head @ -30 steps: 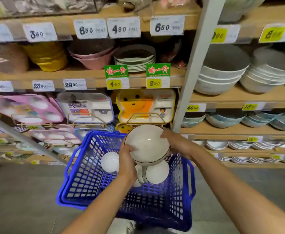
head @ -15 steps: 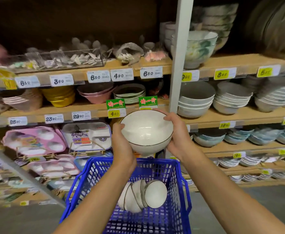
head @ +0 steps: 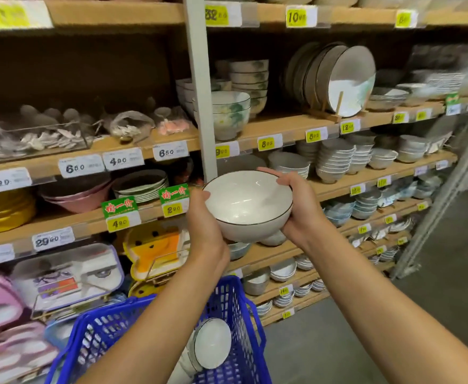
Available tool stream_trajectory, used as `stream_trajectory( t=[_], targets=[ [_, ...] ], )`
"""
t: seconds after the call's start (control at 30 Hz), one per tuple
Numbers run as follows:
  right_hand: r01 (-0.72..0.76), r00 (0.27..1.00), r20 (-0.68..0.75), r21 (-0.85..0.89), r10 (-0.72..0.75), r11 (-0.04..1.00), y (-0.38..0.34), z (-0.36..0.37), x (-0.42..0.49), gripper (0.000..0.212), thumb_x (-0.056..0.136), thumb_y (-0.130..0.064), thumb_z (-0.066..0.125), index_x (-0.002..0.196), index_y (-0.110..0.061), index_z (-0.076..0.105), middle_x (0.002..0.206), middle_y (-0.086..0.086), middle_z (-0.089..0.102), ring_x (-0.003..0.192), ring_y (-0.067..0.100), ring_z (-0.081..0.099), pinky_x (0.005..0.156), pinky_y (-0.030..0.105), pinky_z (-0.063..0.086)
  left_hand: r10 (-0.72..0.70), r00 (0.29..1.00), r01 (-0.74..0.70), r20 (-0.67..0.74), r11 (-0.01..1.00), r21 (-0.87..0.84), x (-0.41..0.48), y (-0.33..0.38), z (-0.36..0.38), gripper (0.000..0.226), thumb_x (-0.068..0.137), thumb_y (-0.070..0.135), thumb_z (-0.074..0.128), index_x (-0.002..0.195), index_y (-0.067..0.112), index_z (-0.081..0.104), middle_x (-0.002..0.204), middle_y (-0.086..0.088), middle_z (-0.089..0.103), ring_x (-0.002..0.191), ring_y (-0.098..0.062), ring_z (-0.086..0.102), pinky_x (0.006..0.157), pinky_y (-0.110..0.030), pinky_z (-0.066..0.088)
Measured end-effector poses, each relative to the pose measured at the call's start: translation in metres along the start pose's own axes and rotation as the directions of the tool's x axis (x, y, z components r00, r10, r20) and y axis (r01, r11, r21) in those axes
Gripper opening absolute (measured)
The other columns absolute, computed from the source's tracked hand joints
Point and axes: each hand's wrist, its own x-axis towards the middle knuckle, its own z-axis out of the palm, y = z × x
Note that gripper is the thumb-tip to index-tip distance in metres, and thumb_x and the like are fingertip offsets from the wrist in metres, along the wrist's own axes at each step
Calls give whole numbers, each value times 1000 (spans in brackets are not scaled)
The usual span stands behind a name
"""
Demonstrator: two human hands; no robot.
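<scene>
- bowl [head: 248,200]: just right of the post [head: 199,87], before the shelves [head: 282,128], between left hand [head: 205,225] and right hand [head: 299,209].
- basket [head: 244,309]: below the post, nearer the viewer; second bowl [head: 212,343] inside.
- upright plates [head: 341,79]: right of the post, on the shelves.

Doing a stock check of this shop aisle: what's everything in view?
held bowl: one, white with dark rim, between both hands
basket: one, blue, bottom centre
basket bowl: at least one, white, inside the basket
upright plates: several, grey-backed, in wooden rack, upper right
floral bowls: one stack, white and green, beside the post
yellow bowls: one stack, yellow, far left
price tags: many, white or yellow, along shelf edges
left hand: one, grips the held bowl's left side
right hand: one, grips its right side
</scene>
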Motion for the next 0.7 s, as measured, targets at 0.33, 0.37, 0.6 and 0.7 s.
stream_trajectory(
  t=[0.33,0.37,0.6,0.7],
  targets=[
    [35,999,-31,-13,-35,999,-86,-87,48,40,88,-16,36,110,-13,69,103,11,73,93,31,65,68,33,54,-16,998,13,54,998,59,16,-40,121,21,87,29,45,92,20,64,79,0,75,77,-21,69,61,-30,55],
    [30,999,-28,-15,-31,999,-95,-95,55,40,89,-16,36,112,-13,68,106,12,72,95,32,65,68,32,53,-8,999,5,49,998,60,18,-45,134,21,87,28,45,92,20,63,86,-3,74,84,-24,67,70,-35,53],
    [-20,1000,-3,-9,20,1000,-139,-135,99,39,90,-17,41,121,-11,63,115,16,68,102,35,62,73,38,54,50,999,-50,10,998,26,38,-68,200,15,87,21,45,88,17,59,87,-6,69,85,-27,63,78,-39,50],
    [-46,999,10,2,46,999,-148,-140,121,35,90,-17,42,116,-13,65,111,13,69,101,34,63,75,39,53,48,999,-48,-24,998,30,52,-71,214,14,86,23,45,89,17,58,85,-5,69,82,-24,63,69,-34,50]
  ],
)
